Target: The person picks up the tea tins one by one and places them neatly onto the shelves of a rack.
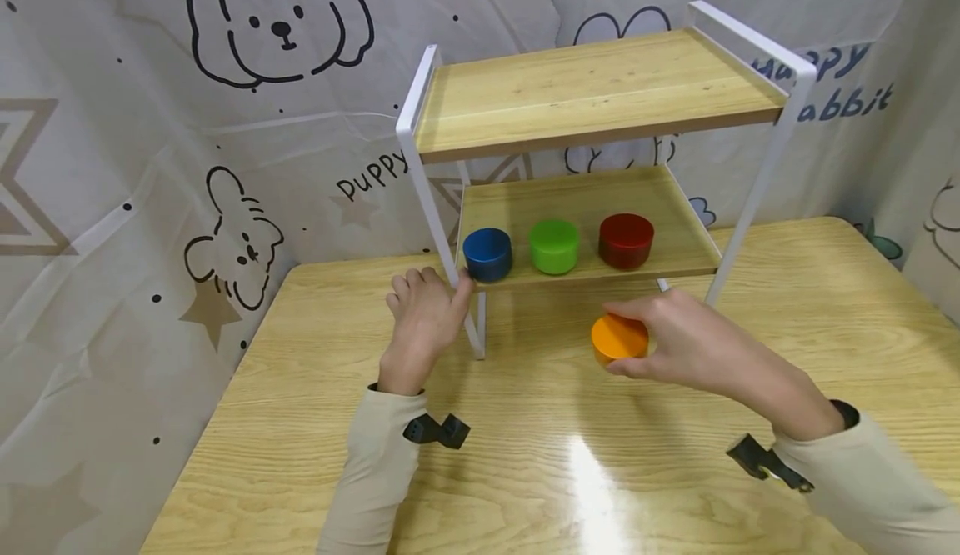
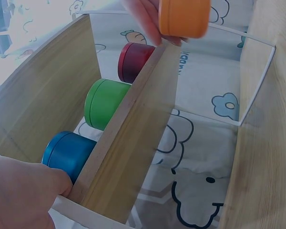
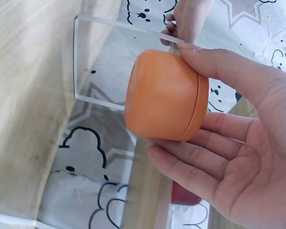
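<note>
My right hand (image 1: 693, 342) pinches an orange round tin (image 1: 619, 338) between thumb and fingers, in front of and lower than the middle board of a two-tier shelf (image 1: 607, 88). In the right wrist view the tin's lid seam shows on the side toward the palm. My left hand (image 1: 427, 313) grips the shelf's left front post beside the middle board, its thumb close to a blue tin (image 1: 487, 255). To the right of that tin, a green tin (image 1: 554, 247) and a red tin (image 1: 626, 241) stand in a row along the board's front edge.
The shelf has white metal side frames (image 1: 753, 197) and stands on a wooden table (image 1: 315, 388). A cloth (image 1: 97, 330) printed with cartoon animals hangs behind. Each wrist carries a small black camera mount (image 1: 437, 431).
</note>
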Available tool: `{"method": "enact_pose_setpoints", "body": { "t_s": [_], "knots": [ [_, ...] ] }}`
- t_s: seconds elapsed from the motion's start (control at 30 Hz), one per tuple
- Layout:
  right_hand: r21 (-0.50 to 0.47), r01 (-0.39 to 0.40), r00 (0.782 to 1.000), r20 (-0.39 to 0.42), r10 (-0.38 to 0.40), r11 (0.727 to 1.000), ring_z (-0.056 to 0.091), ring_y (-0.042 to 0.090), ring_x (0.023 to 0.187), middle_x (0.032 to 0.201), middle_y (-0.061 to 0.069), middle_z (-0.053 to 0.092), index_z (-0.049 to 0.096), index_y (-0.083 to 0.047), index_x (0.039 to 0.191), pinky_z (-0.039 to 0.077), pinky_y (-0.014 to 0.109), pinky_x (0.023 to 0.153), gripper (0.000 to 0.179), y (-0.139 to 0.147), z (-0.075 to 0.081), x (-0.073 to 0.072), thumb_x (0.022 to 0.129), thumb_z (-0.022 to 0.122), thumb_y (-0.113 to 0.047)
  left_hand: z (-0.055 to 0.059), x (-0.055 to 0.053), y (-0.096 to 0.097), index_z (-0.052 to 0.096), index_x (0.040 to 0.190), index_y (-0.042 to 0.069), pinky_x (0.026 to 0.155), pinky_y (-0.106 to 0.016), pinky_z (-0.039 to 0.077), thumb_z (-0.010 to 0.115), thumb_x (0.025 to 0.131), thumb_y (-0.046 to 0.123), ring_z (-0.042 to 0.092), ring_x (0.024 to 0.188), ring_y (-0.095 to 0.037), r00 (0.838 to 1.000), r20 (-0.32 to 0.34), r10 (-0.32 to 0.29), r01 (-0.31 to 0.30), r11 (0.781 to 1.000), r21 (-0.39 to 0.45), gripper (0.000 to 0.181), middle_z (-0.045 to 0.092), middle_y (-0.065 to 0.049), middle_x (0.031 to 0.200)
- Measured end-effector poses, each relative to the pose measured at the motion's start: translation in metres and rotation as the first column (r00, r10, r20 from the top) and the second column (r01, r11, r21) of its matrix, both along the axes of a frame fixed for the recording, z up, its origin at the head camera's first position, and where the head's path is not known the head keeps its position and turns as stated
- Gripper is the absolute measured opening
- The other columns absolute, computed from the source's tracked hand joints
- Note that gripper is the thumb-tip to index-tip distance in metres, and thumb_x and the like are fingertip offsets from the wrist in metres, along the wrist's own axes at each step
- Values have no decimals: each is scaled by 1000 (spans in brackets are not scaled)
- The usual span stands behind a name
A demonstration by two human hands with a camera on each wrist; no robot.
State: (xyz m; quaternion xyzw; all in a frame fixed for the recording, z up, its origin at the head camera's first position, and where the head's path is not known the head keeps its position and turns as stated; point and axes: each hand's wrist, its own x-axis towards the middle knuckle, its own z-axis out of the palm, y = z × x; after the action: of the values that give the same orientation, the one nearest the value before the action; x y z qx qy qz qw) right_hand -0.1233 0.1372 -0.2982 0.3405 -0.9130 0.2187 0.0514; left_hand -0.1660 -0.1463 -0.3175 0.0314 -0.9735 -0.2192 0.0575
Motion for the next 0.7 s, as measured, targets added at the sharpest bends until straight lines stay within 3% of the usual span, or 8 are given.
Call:
{"method": "enact_pose_setpoints", "body": {
  "t_s": [0.2, 0.4, 0.6, 0.7],
  "knots": [
    [27, 45, 996, -73, -43, 999, 51, 9, 65, 86, 3, 69, 68, 3, 112, 44, 24, 56, 54, 13, 10, 0, 70, 85, -27, 0, 0, 1, 50, 88, -3, 75, -44, 27, 28, 97, 48, 35, 90, -37, 1000, 1, 1, -1, 1000, -2, 56, 42, -19, 90],
    [14, 123, 991, -53, -122, 992, 53, 10, 64, 83, 1, 68, 68, 2, 112, 45, 25, 55, 53, 25, 22, 1, 71, 85, -27, 0, 0, 2, 50, 88, -3, 76, -44, 26, 27, 98, 48, 35, 90, -37, 1000, -8, -2, 2, 1000, 7, 57, 42, -19, 90],
    [38, 230, 973, -29, -229, 972, 53, 13, 62, 87, 10, 70, 65, 5, 117, 43, 25, 51, 58, 36, 35, -3, 74, 83, -29, -2, 0, 2, 51, 89, -4, 77, -45, 28, 28, 98, 46, 36, 90, -38, 1000, -17, -5, 5, 1000, 10, 56, 43, -20, 91],
    [40, 296, 954, -65, -293, 954, 53, 16, 61, 88, 15, 69, 63, 6, 119, 41, 28, 49, 60, 40, 41, -7, 75, 82, -31, -2, 0, 2, 50, 89, -4, 77, -45, 28, 27, 98, 46, 35, 90, -38, 1000, -19, -13, 13, 1000, 10, 56, 43, -20, 91]
  ]
}}
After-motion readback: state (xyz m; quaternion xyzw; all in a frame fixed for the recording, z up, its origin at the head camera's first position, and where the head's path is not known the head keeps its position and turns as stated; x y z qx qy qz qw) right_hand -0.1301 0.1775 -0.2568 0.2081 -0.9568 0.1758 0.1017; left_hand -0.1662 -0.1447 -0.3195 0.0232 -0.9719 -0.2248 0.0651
